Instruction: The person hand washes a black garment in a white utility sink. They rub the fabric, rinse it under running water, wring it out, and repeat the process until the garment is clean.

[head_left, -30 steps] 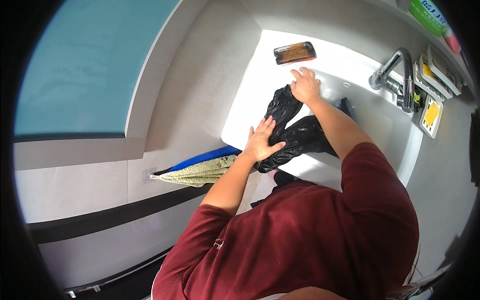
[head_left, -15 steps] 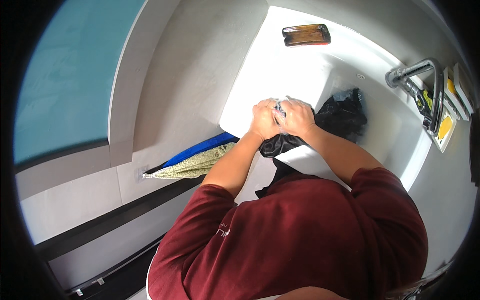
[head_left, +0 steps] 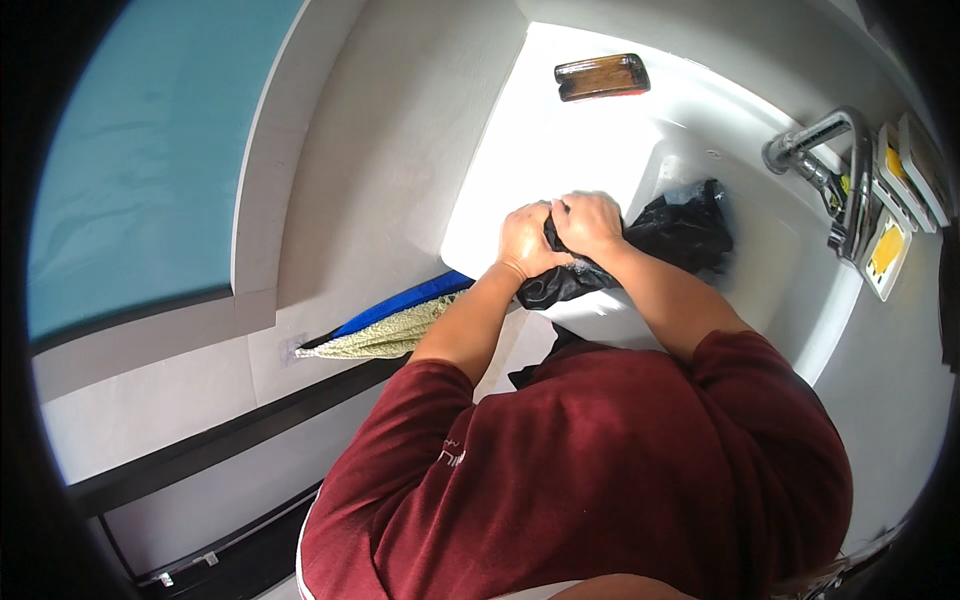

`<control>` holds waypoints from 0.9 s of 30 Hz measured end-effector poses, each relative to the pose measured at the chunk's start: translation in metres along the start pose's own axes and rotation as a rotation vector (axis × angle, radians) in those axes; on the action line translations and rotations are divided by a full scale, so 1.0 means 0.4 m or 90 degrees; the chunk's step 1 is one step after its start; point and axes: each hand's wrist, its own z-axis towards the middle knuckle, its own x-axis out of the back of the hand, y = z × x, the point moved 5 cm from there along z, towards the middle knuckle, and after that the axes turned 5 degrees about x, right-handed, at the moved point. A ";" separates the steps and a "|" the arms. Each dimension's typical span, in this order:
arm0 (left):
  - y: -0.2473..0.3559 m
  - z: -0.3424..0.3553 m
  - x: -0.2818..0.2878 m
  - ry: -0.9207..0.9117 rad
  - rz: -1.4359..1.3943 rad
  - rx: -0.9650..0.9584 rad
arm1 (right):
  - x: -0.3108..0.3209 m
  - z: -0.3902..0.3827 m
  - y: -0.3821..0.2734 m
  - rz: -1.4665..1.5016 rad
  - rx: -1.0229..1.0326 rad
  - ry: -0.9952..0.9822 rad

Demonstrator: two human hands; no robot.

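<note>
A wet black cloth [head_left: 680, 232], perhaps a garment, stretches from the basin of the white sink [head_left: 800, 240] over onto its flat left part. My left hand [head_left: 528, 240] is closed on the cloth's left end. Close beside it, my right hand [head_left: 590, 222] grips the same cloth, its fingers curled down out of sight. A dark fold shows between the two hands, with a little suds near my left thumb. Part of the cloth hangs toward me below my wrists. The cloth's far right part lies in cloudy water.
A brown wooden brush [head_left: 603, 77] lies at the sink's far edge. On the right stand a chrome faucet [head_left: 858, 170] and a holder with a yellow piece [head_left: 887, 248]. A pale green towel [head_left: 390, 332] and a blue cloth [head_left: 405, 300] hang at the left wall.
The black fold between my hands shows more plainly now, and the white suds there are fewer. Both hands have turned slightly on the cloth. The whole view has shifted a little.
</note>
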 end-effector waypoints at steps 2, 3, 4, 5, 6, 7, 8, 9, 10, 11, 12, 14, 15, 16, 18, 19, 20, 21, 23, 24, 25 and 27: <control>0.007 -0.007 0.007 0.006 0.002 0.023 | 0.017 0.014 0.038 0.208 -0.203 -0.015; 0.007 -0.015 0.006 -0.003 0.014 0.064 | 0.021 0.019 0.053 0.314 -0.303 -0.024; 0.009 -0.022 0.012 0.055 0.042 0.080 | 0.023 0.024 0.078 0.390 -0.353 -0.037; 0.014 -0.040 0.026 0.115 0.069 0.108 | 0.051 0.023 0.059 0.428 -0.376 -0.067; -0.005 -0.049 0.024 0.041 0.086 0.216 | 0.086 0.037 0.037 0.440 -0.367 -0.109; -0.008 -0.059 0.028 -0.043 0.112 0.314 | 0.117 0.049 0.018 0.451 -0.364 -0.148; -0.006 -0.057 0.030 -0.070 0.111 0.362 | 0.101 0.088 0.075 0.530 -0.363 -0.087; -0.004 -0.058 0.028 -0.099 0.111 0.412 | 0.092 0.134 0.149 0.607 -0.359 -0.025; 0.021 -0.061 0.049 -0.120 0.098 0.456 | 0.133 0.172 0.196 0.585 -0.348 0.038; 0.021 -0.073 0.056 -0.093 0.124 0.454 | 0.179 0.191 0.215 0.565 -0.330 0.094; 0.012 -0.092 0.067 -0.062 0.151 0.461 | 0.230 0.179 0.201 0.532 -0.333 0.133; 0.029 -0.111 0.097 0.009 0.164 0.442 | 0.300 0.134 0.255 0.449 -0.288 0.279; 0.043 -0.114 0.096 0.036 0.203 0.352 | 0.317 0.100 0.328 0.398 -0.238 0.377; 0.040 -0.132 0.088 0.064 0.243 0.275 | 0.308 0.049 0.377 0.473 -0.261 0.375; 0.077 -0.142 0.063 0.108 0.230 0.064 | 0.318 -0.080 0.566 -0.004 -0.158 0.143; 0.115 -0.144 0.047 0.026 0.209 0.032 | 0.328 -0.172 0.630 -0.421 -0.029 0.163; 0.174 -0.130 0.036 -0.031 0.171 0.021 | 0.361 -0.314 0.827 -0.516 -0.168 0.243; 0.163 -0.173 0.023 -0.090 0.179 0.093 | 0.304 -0.347 0.809 -0.469 -0.328 0.090; 0.134 -0.190 -0.015 -0.064 0.168 0.124 | 0.298 -0.490 0.861 -0.575 -0.340 0.028; 0.109 -0.200 -0.030 -0.059 0.187 0.127 | 0.289 -0.525 0.840 -0.521 -0.454 0.079; 0.091 -0.201 -0.043 -0.055 0.203 0.124 | 0.269 -0.497 0.818 -0.597 -0.381 -0.053; 0.075 -0.188 -0.040 0.010 0.137 0.093 | 0.237 -0.436 0.790 -0.735 -0.232 -0.318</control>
